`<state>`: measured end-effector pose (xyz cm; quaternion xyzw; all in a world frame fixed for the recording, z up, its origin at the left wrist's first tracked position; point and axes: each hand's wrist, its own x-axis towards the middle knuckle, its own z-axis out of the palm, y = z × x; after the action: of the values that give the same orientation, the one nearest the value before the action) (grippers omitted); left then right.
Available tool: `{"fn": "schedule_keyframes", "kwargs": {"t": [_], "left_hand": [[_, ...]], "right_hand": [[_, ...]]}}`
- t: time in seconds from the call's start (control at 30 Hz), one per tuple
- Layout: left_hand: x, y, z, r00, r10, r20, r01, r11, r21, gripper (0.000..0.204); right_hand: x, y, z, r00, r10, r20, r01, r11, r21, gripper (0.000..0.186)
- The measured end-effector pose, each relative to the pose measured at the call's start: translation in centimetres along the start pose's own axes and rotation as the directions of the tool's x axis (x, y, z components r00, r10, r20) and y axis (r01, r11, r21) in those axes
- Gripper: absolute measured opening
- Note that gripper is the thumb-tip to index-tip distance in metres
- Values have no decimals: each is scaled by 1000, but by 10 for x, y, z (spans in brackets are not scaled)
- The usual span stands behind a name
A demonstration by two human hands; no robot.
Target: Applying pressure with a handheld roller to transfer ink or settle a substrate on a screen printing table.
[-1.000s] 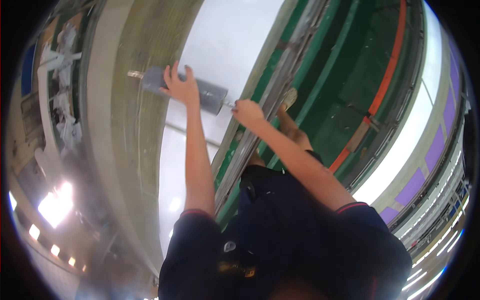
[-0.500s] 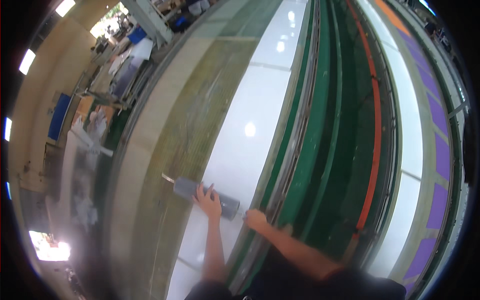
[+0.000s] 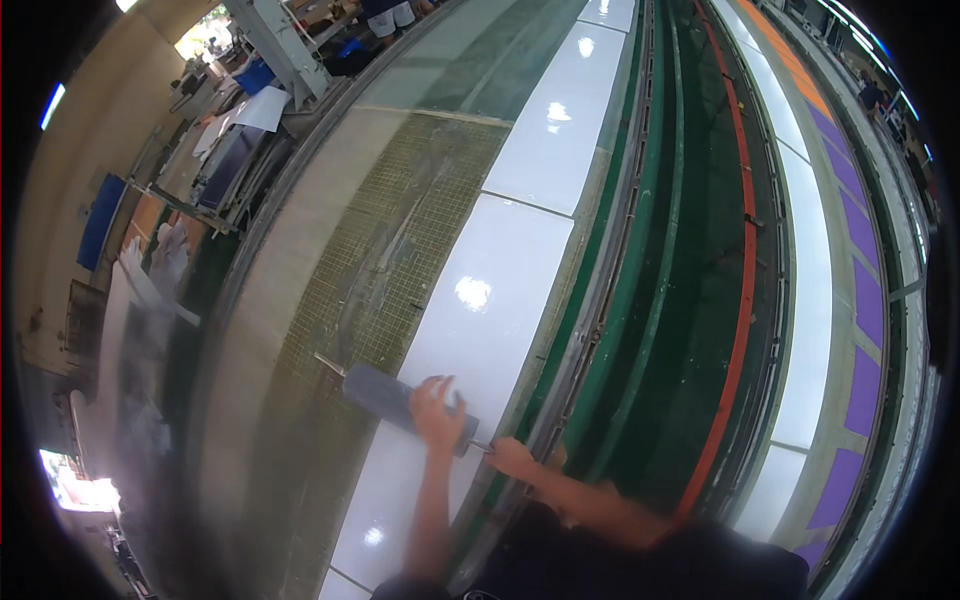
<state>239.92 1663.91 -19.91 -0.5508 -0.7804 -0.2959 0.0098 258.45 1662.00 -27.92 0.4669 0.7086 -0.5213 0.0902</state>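
A grey cylindrical roller (image 3: 375,392) lies crosswise over the glossy white sheets (image 3: 490,285) on the long table, with a thin metal rod showing at each end. My left hand (image 3: 436,412) rests on the roller's right half, its fingers apart and slightly curled. The fingers of my right hand (image 3: 513,458) are closed around the rod at the roller's right end, just beyond the sheets' right edge. The roller's left end reaches over the olive, grid-marked strip (image 3: 390,215) beside the sheets.
Green rails (image 3: 640,310) and a red strip (image 3: 745,290) run along my right. Beyond them lies another row of white sheets (image 3: 805,290) with purple panels (image 3: 868,300). At left stands a cluttered bench (image 3: 225,160). A person (image 3: 390,18) stands at the far end, partly cut off.
The view has advanced along the table, so the joints between the white sheets appear nearer. My left hand has shifted right along the roller. The right hand still grips the rod.
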Motion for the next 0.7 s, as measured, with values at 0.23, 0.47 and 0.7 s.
{"fn": "schedule_keyframes", "kwargs": {"t": [0.23,0.47,0.7], "left_hand": [[78,-20,49,974,-188,-123,208,962,177,37],[221,32,155,942,-299,-150,253,930,-267,27],[264,125,185,951,-261,-169,248,964,-91,32]], "right_hand": [[43,8,-96,1000,3,-14,-3,999,-40,40],[92,11,-186,1000,22,-10,-23,991,-133,37],[149,45,-285,990,-4,-143,-8,996,-85,32]]}}
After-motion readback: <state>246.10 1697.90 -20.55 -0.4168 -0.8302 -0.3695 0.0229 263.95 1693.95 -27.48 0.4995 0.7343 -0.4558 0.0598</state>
